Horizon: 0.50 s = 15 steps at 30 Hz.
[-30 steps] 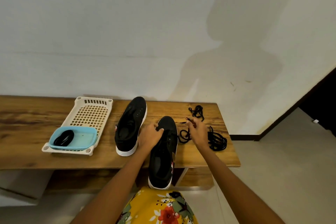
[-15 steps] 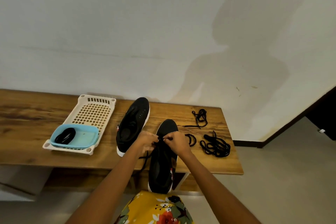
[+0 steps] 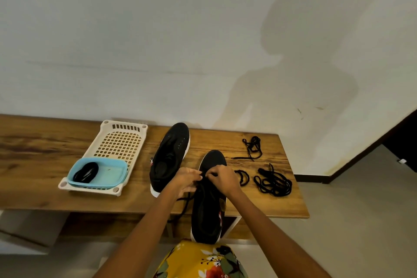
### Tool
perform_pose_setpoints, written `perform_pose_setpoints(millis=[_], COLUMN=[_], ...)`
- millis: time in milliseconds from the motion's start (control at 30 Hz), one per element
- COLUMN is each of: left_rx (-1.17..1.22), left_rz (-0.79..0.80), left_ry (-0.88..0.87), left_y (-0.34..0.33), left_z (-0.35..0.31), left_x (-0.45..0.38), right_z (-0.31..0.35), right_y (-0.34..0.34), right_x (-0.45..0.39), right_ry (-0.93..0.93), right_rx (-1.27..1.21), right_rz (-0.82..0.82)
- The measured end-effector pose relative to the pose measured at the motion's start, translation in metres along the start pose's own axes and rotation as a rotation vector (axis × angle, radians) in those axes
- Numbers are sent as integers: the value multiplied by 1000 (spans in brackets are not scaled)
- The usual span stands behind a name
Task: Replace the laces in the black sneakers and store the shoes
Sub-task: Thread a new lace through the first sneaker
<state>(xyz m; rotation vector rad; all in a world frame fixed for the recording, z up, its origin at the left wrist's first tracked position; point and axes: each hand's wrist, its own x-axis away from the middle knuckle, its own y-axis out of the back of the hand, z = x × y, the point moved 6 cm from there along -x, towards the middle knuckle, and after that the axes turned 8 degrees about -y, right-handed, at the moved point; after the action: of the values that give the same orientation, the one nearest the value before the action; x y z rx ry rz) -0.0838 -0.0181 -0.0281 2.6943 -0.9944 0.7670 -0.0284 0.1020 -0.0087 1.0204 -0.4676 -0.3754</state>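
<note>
Head view, the only one: both hands meet over the near black fabric sneaker with white sole (image 3: 208,205), which lies on the wooden bench top (image 3: 45,187) with its long axis from 6 to 12 o'clock, toe away, heel overhanging the front edge. Left hand (image 3: 186,179) at 9 o'clock of the eyelet row, right hand (image 3: 222,178) at 3 o'clock, equally near; fingers of both curled, pinching the thin black lace (image 3: 187,201) at the toe-end eyelets. Its loose tail drops toward 7 o'clock off the edge. Likely step: threading the first eyelets. Second black sneaker (image 3: 170,158) at 10 o'clock, unlaced, untouched. Loose black laces (image 3: 273,181) at 3 o'clock, well apart. Cream plastic basket (image 3: 121,133) with pale blue oval tub (image 3: 108,174) at 9 o'clock.
</note>
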Motion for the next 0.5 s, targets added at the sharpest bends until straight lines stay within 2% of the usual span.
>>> perform_pose_setpoints(millis=[233, 500], left_rx=[-107, -306], left_rz=[-19, -191], left_ry=[-50, -202], left_y=[0, -1], left_z=[-6, -3], left_x=[-6, -18], right_z=[1, -6], right_y=[-6, -18], right_x=[-3, -5], right_ry=[-9, -63], right_rx=[-15, -137], right_rz=[-23, 81])
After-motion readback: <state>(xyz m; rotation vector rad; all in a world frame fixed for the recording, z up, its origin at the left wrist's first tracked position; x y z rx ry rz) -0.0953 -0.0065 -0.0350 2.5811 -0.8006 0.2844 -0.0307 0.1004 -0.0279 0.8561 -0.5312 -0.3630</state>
